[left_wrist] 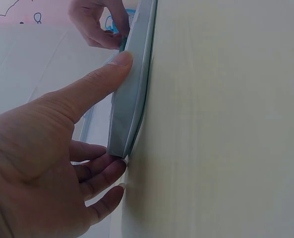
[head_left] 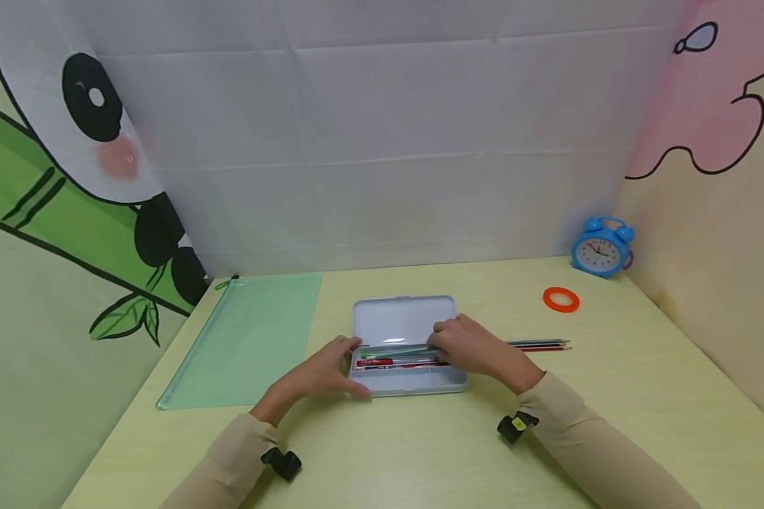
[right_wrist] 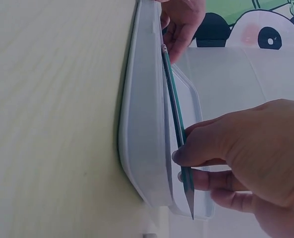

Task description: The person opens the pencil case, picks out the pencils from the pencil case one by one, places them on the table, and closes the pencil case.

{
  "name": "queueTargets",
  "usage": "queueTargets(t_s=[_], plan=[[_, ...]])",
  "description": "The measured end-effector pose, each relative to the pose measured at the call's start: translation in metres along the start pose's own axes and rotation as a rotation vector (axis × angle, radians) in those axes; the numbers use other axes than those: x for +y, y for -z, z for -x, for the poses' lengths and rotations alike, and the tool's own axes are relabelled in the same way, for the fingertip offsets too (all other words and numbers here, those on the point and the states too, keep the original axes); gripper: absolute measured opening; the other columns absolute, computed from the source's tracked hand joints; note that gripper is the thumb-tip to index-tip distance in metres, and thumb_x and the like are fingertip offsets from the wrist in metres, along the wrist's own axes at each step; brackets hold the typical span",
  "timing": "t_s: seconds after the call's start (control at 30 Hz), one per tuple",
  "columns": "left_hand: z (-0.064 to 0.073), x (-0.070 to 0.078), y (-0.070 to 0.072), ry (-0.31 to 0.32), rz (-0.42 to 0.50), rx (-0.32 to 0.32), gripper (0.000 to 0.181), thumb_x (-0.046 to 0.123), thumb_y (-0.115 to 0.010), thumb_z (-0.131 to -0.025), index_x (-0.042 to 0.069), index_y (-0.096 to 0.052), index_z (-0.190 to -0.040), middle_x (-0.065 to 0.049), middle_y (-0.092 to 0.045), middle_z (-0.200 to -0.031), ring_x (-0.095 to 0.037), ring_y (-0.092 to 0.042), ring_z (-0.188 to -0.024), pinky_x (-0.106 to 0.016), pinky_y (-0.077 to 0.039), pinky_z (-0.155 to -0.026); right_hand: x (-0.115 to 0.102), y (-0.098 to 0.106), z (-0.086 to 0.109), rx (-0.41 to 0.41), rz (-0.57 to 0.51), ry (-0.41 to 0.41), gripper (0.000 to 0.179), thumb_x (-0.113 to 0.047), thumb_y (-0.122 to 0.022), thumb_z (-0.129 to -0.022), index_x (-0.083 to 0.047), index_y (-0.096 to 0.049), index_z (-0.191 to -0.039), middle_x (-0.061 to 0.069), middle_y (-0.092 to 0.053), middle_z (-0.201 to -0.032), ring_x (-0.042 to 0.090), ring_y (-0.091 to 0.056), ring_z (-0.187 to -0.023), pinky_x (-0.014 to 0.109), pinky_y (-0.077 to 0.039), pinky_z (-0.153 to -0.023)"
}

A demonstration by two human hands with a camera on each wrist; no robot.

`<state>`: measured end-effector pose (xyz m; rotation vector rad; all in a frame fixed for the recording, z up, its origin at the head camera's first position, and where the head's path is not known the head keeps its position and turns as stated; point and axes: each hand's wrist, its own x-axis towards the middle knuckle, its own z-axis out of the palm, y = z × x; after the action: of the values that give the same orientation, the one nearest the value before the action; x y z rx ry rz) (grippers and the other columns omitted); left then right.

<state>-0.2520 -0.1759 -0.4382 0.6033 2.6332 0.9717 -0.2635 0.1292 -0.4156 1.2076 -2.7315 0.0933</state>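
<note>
A: How is the right hand [head_left: 466,345] gripping?
B: It is pinching a green pencil [right_wrist: 177,111] narrowly, thumb against fingers, near the pointed end. The pencil is running lengthwise along the open case [head_left: 414,382].
A: And the left hand [head_left: 325,367]?
B: It is holding the case's left end, thumb pressing the front wall.
A: Other items?
B: Writing tools [head_left: 374,363] are lying inside the case; loose pencils [head_left: 540,344] are lying to its right.

Tabletop pencils [head_left: 537,345] partly hidden behind the right hand [head_left: 467,344], numerals on the clock [head_left: 598,254] illegibly small
</note>
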Motion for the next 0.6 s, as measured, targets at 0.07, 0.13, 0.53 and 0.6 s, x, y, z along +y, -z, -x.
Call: queueTargets(t_s=[0.07,0.13,0.53,0.6], plan=[[-0.001,-0.001,0.000,0.001,-0.003,0.002,0.105,0.040,-0.093,-0.068,-0.003,-0.040,-0.148,-0.009,-0.051,-0.128,-0.024,-0.049,-0.114,-0.045,-0.043,-0.101,0.002,0.001,0.001,0.018,0.007,0.009,0.011,-0.010,-0.075,-0.089,-0.008,-0.078,-0.099,0.001,-0.069,-0.089,0.015,-0.060,-0.074,0.036,-0.049,-0.072],[-0.001,-0.001,-0.001,0.006,-0.007,0.003,0.106,0.040,-0.093,-0.068,-0.002,-0.040,-0.148,-0.009,-0.051,-0.129,-0.024,-0.049,-0.115,-0.045,-0.043,-0.102,0.005,0.003,0.002,0.042,0.015,0.018,0.010,-0.007,-0.075,-0.087,-0.008,-0.078,-0.097,0.001,-0.068,-0.086,0.014,-0.060,-0.071,0.036,-0.049,-0.069],[-0.002,-0.002,-0.001,0.017,-0.010,0.005,0.105,0.041,-0.093,-0.068,-0.002,-0.041,-0.148,-0.008,-0.051,-0.129,-0.023,-0.049,-0.114,-0.044,-0.043,-0.101,0.018,0.016,0.012,0.031,0.024,-0.089,0.004,-0.011,-0.077,-0.085,-0.010,-0.074,-0.088,-0.002,-0.068,-0.082,0.014,-0.060,-0.072,0.039,-0.048,-0.073],[-0.001,-0.002,-0.001,0.015,-0.005,0.004,0.105,0.041,-0.093,-0.068,-0.002,-0.040,-0.148,-0.008,-0.051,-0.129,-0.023,-0.049,-0.114,-0.044,-0.043,-0.101,0.022,0.018,0.015,0.028,0.019,-0.103,0.003,-0.009,-0.075,-0.085,-0.011,-0.073,-0.084,-0.003,-0.067,-0.079,0.013,-0.058,-0.069,0.038,-0.047,-0.072]])
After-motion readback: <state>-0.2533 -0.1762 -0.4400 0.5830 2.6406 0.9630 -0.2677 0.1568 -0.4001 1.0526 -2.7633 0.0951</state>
